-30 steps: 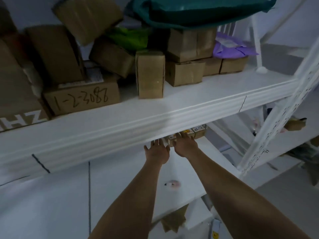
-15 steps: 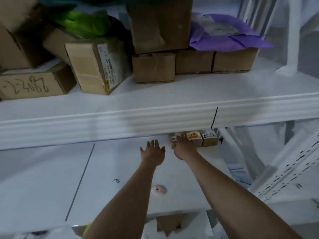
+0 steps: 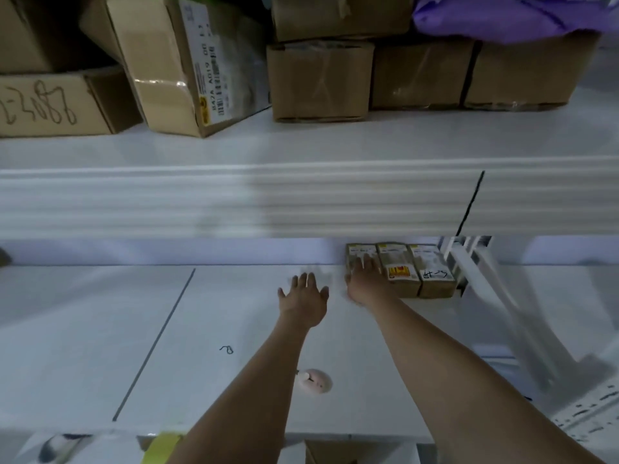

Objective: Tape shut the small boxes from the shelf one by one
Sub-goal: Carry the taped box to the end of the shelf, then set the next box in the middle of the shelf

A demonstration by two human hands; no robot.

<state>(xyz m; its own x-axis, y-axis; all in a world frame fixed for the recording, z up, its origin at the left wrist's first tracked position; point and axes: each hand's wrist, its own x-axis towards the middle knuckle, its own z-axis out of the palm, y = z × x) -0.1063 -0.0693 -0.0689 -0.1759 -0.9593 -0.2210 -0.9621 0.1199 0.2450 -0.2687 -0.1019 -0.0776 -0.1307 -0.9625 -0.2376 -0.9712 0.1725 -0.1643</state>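
Three small brown boxes stand in a row at the back right of the white middle shelf (image 3: 234,329): the leftmost box (image 3: 358,253), the middle box (image 3: 398,269) with a red and yellow label, and the right box (image 3: 434,271). My right hand (image 3: 363,283) lies on the leftmost box, its fingers stretched over the top. Just left of it, my left hand (image 3: 303,296) hovers over the shelf with fingers spread and holds nothing.
A small pink object (image 3: 315,381) lies on the shelf between my forearms. The upper shelf edge (image 3: 301,199) hangs low over the boxes, loaded with larger cardboard boxes (image 3: 318,80). A white slanted post (image 3: 495,296) stands right of the row. Yellow tape (image 3: 160,447) shows at the bottom.
My view has dropped and moved closer to the middle shelf. Both arms have reached further back, and my right hand has slid onto the leftmost small box.
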